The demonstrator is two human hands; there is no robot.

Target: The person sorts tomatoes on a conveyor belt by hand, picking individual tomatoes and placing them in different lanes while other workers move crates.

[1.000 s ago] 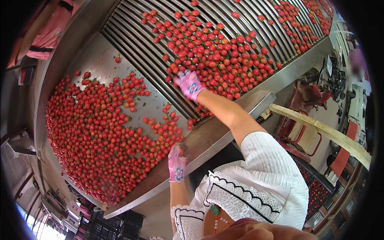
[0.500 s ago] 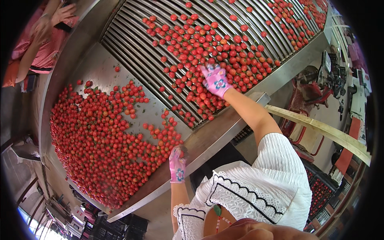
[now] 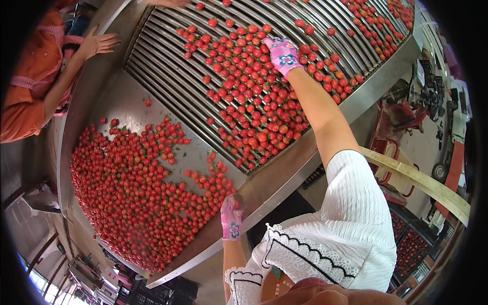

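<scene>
My right hand (image 3: pixel 284 55), in a pink glove with a blue flower, reaches out over the metal rollers (image 3: pixel 168 56). Its fingers are loosely stretched and touch the far side of a spread of small red tomatoes (image 3: pixel 254 76). My left hand (image 3: pixel 232 219), gloved alike, is at the near metal rim (image 3: pixel 259 203). Its fingers curl round what looks like a tomato (image 3: pixel 238 202), partly hidden by the glove. Beside it, a large heap of tomatoes (image 3: pixel 132 188), some with green stems, lies on the smooth metal tray (image 3: pixel 114 94).
Across the tray at the left, a co-worker in orange holds a bare hand (image 3: pixel 99 43) over the rim; another bare hand (image 3: pixel 170 2) shows at the top edge. More tomatoes (image 3: pixel 373 30) lie farther along the rollers. Crates (image 3: pixel 412 249) and a red vehicle (image 3: pixel 394 122) stand at the right.
My right hand has moved farther away across the rollers, and tomatoes there have shifted. My left hand stays at the rim. The co-worker's hands have moved apart, one reaching toward the rollers.
</scene>
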